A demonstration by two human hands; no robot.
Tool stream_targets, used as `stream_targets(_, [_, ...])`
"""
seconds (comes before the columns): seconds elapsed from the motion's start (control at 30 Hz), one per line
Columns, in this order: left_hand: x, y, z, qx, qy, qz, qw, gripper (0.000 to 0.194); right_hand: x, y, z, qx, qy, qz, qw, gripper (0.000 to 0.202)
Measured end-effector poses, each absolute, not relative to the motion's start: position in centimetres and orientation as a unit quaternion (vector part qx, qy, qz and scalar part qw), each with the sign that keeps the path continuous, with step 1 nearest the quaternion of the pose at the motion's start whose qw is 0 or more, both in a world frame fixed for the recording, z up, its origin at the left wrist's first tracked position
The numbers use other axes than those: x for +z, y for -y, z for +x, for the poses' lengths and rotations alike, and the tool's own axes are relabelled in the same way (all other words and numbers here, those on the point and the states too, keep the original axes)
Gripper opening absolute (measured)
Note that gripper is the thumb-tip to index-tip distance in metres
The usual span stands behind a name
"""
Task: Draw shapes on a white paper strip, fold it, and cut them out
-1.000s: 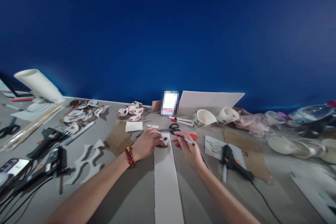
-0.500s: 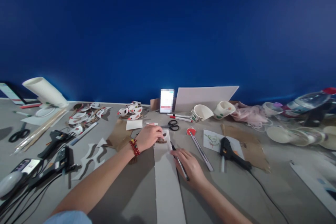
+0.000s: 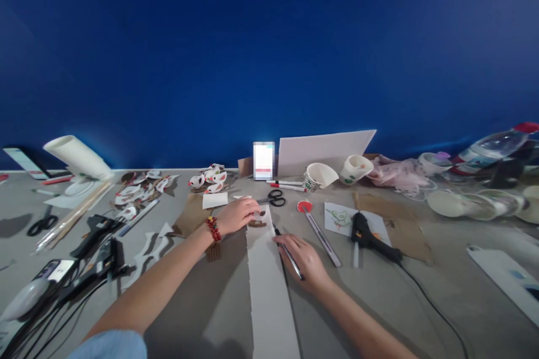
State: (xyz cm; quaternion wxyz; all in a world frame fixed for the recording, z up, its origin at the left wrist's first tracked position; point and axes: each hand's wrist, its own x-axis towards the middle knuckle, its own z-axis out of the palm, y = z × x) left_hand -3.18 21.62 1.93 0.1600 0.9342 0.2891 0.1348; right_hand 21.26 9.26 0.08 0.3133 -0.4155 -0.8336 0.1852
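Note:
A long white paper strip [image 3: 272, 303] runs from near my body up to both hands. At its far end, the fingers of my left hand [image 3: 236, 217], which wears a red bead bracelet [image 3: 213, 229], are closed at the edge of a small brown-and-white cut-out piece [image 3: 257, 223]; part of it is hidden by the fingertips. My right hand [image 3: 305, 261] rests on the strip's right edge, wrapped around a black pen [image 3: 292, 261] with its tip toward the strip. Black scissors [image 3: 275, 198] lie just beyond, and a craft knife [image 3: 322, 238] lies right of my right hand.
Glue guns lie at left [image 3: 95, 235] and right [image 3: 370, 238], with trailing cords. Painted bird cut-outs [image 3: 210, 178] sit behind my left hand. Paper cups [image 3: 318, 175], a white board [image 3: 324, 151] and a phone [image 3: 263, 161] stand along the blue wall. A bottle [image 3: 490, 148] is far right.
The whole view has shifted slightly. Both hands keep nearly the same place on the strip, with the pen still in my right hand.

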Motion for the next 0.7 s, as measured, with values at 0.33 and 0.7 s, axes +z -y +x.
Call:
stream_targets(0.33, [1.9, -21.2, -3.9, 0.148, -0.267, 0.941, 0.147, 0.027, -0.1, -9.2, 21.4, 0.195, 0.822, -0.428, 0.321, 0.026])
stream_targets(0.7, [1.6, -14.6, -3.7, 0.198, -0.31, 0.923, 0.111, 0.03, 0.0, -9.5, 21.0, 0.19, 0.806, -0.445, 0.342, 0.022])
